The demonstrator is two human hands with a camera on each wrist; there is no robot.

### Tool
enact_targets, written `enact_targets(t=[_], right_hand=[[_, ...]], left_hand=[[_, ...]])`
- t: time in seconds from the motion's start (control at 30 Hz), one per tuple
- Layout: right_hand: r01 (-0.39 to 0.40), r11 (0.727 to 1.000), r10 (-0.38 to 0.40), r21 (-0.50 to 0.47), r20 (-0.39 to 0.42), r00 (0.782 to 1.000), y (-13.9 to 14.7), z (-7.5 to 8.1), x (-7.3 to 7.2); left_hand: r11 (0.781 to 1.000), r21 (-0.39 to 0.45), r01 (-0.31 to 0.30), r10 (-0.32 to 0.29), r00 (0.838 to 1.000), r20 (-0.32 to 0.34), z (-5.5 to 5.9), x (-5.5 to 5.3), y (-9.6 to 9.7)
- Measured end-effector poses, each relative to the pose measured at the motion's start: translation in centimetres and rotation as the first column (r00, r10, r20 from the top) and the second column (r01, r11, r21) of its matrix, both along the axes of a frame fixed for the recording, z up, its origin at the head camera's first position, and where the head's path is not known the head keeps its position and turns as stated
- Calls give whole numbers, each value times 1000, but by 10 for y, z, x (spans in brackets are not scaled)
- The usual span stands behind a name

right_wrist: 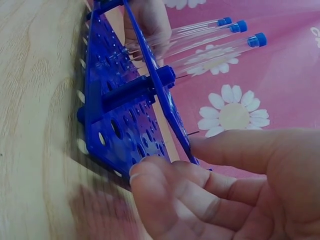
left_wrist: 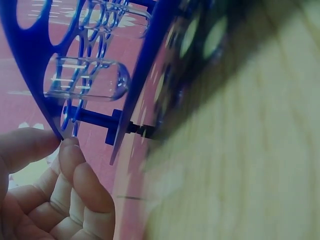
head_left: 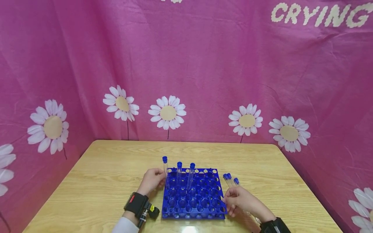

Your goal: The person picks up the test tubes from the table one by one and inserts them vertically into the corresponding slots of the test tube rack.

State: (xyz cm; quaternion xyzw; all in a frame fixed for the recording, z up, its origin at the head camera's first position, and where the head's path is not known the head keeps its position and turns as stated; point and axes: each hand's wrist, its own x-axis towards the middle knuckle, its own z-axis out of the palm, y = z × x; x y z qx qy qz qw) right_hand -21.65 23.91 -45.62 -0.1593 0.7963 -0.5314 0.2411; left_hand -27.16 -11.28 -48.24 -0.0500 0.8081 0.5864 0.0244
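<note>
A blue test tube rack [head_left: 193, 215] stands on the table between both hands. Three capped clear test tubes stand in its back left part: one at the left edge [head_left: 165, 165], a second [head_left: 179, 171] and a third [head_left: 191, 173] further right. With thumb and forefinger, my left hand [head_left: 152, 179] pinches the rack's left edge; the left wrist view shows the fingertips at the corner of the top plate [left_wrist: 30, 55]. My right hand [head_left: 240, 200] grips the plate's right edge between thumb and fingers, also seen in the right wrist view.
Three more blue-capped test tubes [head_left: 229, 180] lie on the table just right of the rack, partly hidden behind my right hand. The wooden table [head_left: 116, 161] ends at a pink curtain [head_left: 204, 81] with daisies at the back and sides.
</note>
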Motion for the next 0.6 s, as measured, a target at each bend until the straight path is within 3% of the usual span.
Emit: enact_targets(t=[0.2, 0.27, 0.33, 0.4, 0.47, 0.5, 0.57, 0.6], right_hand=[[35, 999, -35, 0, -43, 998, 8, 7, -2], [103, 995, -102, 9, -93, 990, 12, 10, -4], [214, 976, -204, 41, -174, 963, 16, 13, -7], [348, 931, -306, 109, -288, 908, 20, 15, -11], [460, 865, -355, 199, -404, 843, 24, 15, -14], [497, 833, -363, 244, -437, 823, 26, 14, -15], [529, 779, -343, 336, -479, 808, 31, 11, -18], [522, 765, -322, 377, -479, 817, 33, 9, -19]], left_hand=[[1000, 4, 2, -2, 1000, -3, 0, 2, 0], [1000, 2, 2, -2, 1000, -6, 0, 2, 0], [1000, 3, 1, -1, 1000, -11, 0, 2, 0], [1000, 6, 0, 0, 1000, -12, 1, 2, 0], [1000, 11, -2, 2, 1000, -11, 2, 2, 0], [1000, 12, -1, 2, 1000, -10, 2, 2, 0], [1000, 14, -1, 1, 1000, -8, 2, 2, 1], [1000, 13, 0, 1, 1000, -7, 2, 2, 1]])
